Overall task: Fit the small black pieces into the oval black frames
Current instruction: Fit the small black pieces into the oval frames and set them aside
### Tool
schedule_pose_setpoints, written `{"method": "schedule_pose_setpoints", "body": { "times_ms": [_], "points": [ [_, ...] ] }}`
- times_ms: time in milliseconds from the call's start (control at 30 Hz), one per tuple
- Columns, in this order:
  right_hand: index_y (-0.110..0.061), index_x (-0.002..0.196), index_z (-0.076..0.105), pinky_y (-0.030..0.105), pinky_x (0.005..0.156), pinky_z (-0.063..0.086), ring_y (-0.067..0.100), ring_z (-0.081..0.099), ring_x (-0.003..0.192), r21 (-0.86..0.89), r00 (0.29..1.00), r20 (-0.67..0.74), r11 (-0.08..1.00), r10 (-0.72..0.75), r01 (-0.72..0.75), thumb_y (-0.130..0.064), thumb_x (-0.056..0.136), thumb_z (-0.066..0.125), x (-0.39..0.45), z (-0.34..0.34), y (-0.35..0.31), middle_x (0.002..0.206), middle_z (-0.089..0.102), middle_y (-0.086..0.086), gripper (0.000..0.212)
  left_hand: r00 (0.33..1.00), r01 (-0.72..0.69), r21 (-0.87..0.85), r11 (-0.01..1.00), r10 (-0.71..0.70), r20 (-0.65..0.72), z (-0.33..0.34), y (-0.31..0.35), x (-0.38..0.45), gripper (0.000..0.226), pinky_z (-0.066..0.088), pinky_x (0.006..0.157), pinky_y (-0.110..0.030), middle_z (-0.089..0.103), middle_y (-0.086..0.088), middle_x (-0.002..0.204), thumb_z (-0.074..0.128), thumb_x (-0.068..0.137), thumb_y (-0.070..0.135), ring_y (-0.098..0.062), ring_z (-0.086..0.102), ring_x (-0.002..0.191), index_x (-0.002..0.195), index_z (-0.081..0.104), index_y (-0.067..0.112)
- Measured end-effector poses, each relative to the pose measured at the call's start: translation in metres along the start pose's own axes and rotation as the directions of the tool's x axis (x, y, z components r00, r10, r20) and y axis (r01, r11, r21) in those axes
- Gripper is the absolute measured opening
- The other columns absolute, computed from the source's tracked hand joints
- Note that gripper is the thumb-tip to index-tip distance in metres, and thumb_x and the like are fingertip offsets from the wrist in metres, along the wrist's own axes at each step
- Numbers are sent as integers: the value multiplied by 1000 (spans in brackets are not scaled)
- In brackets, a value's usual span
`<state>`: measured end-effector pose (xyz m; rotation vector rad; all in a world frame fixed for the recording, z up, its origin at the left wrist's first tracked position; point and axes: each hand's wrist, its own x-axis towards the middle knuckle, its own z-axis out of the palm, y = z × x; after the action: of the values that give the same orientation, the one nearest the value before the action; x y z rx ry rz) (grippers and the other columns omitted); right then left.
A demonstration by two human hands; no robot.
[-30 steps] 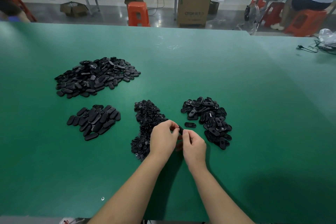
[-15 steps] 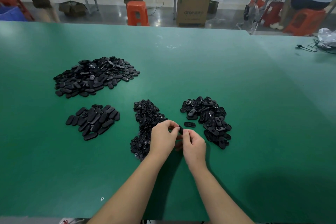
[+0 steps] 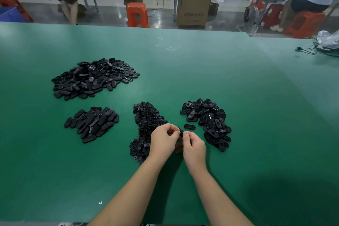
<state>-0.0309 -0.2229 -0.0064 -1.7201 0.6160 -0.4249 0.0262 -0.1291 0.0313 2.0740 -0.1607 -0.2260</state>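
left hand (image 3: 163,140), right hand (image 3: 194,146), both pinching oval frame (image 3: 181,132), axis unclear

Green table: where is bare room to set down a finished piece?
Bare green table lies right of the oval frame pile and near the front edge left of the arms. It is crowded between the small-piece pile, both hands and the frame pile.
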Motion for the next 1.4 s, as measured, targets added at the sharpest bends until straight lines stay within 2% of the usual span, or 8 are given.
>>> {"method": "schedule_pose_setpoints", "body": {
  "times_ms": [233,367,467,633,800,933,1100,1400],
  "points": [
    [-15,82,70,40,60,58,13,64,55,131,998,43,990,49,-54,-16,106,48,0,-1,1,70,71,-2,33,1000,-9,26,1000,9,-20,-3,2,4,18,42,71,-18,61,12,97,78,85,21,-3,55,78,95,67,31],
    [-15,89,71,30,55,55,14,62,58,191,996,77,980,45,-59,-13,106,47,2,-1,1,73,71,1,30,995,20,-60,998,-14,96,-8,-4,10,10,41,59,-16,65,12,72,82,82,20,-2,55,61,86,75,26],
    [-22,101,72,39,65,61,16,66,65,176,993,117,983,27,-48,-10,103,52,3,0,3,84,75,2,24,994,26,-73,997,-18,105,-10,-5,10,8,42,53,-18,68,11,63,84,79,21,1,53,50,77,77,25],
    [-28,109,70,52,83,59,24,70,89,122,995,95,992,19,-31,-13,101,56,5,1,8,98,76,-1,22,985,103,-133,986,-82,154,-9,-6,8,9,62,78,-46,76,3,74,75,84,13,-23,75,75,84,80,21],
    [-34,108,69,51,87,58,24,70,95,83,995,89,996,39,-46,-16,101,55,5,2,9,103,75,-4,24,983,136,-127,983,-117,144,-7,-7,6,7,63,74,-43,74,-1,68,73,84,12,-25,74,69,83,77,17],
    [-38,101,70,43,74,61,15,66,75,78,997,75,997,23,-29,-13,101,55,5,2,8,88,74,-5,28,990,96,3,995,-96,101,-7,-3,6,6,48,56,-17,72,9,71,75,84,20,-6,63,61,79,73,24],
    [-35,97,70,45,68,59,11,61,62,48,998,70,999,7,-11,-16,100,57,5,1,7,79,73,-5,23,991,105,51,993,-109,81,-4,-2,7,10,35,45,-9,68,9,70,75,83,24,2,55,55,75,69,24],
    [-36,96,67,50,61,54,9,53,55,33,998,65,999,-22,19,-19,101,57,3,1,7,68,67,-8,19,993,11,55,998,-17,119,-9,-5,6,5,48,57,-22,71,6,75,75,88,23,-11,61,61,84,76,21]
  ]
}}
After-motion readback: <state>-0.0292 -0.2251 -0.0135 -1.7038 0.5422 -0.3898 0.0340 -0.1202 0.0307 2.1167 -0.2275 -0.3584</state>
